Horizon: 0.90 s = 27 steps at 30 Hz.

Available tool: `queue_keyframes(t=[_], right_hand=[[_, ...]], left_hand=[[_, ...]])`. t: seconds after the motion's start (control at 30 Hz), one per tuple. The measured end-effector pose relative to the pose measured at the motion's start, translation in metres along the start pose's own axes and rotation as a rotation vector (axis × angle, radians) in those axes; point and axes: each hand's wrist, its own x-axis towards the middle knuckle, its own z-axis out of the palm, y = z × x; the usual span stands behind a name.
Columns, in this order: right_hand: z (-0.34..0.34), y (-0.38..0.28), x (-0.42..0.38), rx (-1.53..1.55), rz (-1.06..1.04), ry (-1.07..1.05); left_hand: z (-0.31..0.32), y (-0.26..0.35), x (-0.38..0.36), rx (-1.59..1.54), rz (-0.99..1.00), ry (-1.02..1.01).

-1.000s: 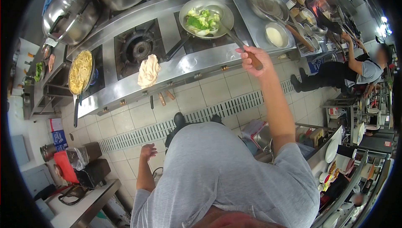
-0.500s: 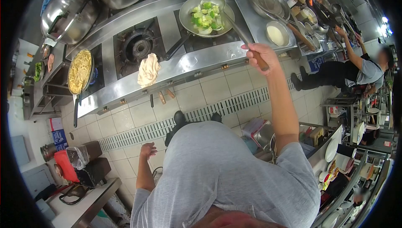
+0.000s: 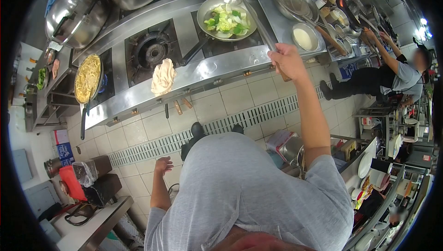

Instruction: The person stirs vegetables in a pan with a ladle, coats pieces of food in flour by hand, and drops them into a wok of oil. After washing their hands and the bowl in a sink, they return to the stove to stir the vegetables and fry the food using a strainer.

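Note:
My right hand (image 3: 287,61) is closed around the wooden-ended handle of a metal ladle (image 3: 253,15). The ladle's round bowl hangs over the far rim of a frying pan (image 3: 207,8). Chopped green and pale vegetables (image 3: 229,21) lie in that pan, which stands on the stove with its black handle towards me. Down by my side, my left hand (image 3: 163,164) hangs free of anything, fingers loosely apart. A crumpled pale cloth (image 3: 164,76) lies on the stove's front edge, left of the pan handle.
A pan of noodles (image 3: 88,79) sits over a blue flame at the left end. Between the pans is a bare burner (image 3: 153,52). A bowl of white liquid (image 3: 305,37) stands right of the stove. Another person (image 3: 392,73) works at the far right.
The ladle has risen out of the vegetables towards the pan's far rim, and my right hand has turned on its handle. The vegetables have shifted. My left hand stays put.

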Motion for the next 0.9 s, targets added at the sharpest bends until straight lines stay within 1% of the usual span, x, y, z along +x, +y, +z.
queue_keyframes(t=[0.2,0.3,0.4,0.53,0.57,0.67,0.77,0.87,0.9], right_hand=[[0.001,0.001,-0.005,-0.068,-0.021,0.014],[0.004,0.015,-0.005,-0.024,0.000,-0.055],[0.011,0.017,-0.011,-0.034,0.053,-0.079],[0.024,0.020,-0.022,-0.162,0.067,-0.058],[0.024,0.018,-0.023,-0.274,0.092,-0.055],[0.031,0.027,-0.020,-0.544,0.004,-0.001],[0.033,0.028,-0.022,-0.599,-0.042,0.084],[0.029,0.042,-0.009,-0.700,-0.139,0.187],[0.027,0.047,-0.004,-0.736,-0.132,0.207]], left_hand=[[0.000,-0.009,0.003,-0.012,-0.018,-0.002],[0.003,-0.009,0.002,-0.006,-0.007,0.001],[0.001,-0.009,0.002,-0.006,0.004,0.008],[-0.001,-0.005,-0.002,0.006,0.009,0.004],[-0.002,-0.004,-0.002,0.012,0.006,0.002],[-0.001,-0.001,-0.005,0.004,0.005,-0.003],[-0.001,0.003,-0.006,-0.014,-0.001,0.015],[-0.004,0.000,-0.006,0.001,0.013,0.009],[-0.005,-0.002,-0.006,0.004,0.003,0.007]])
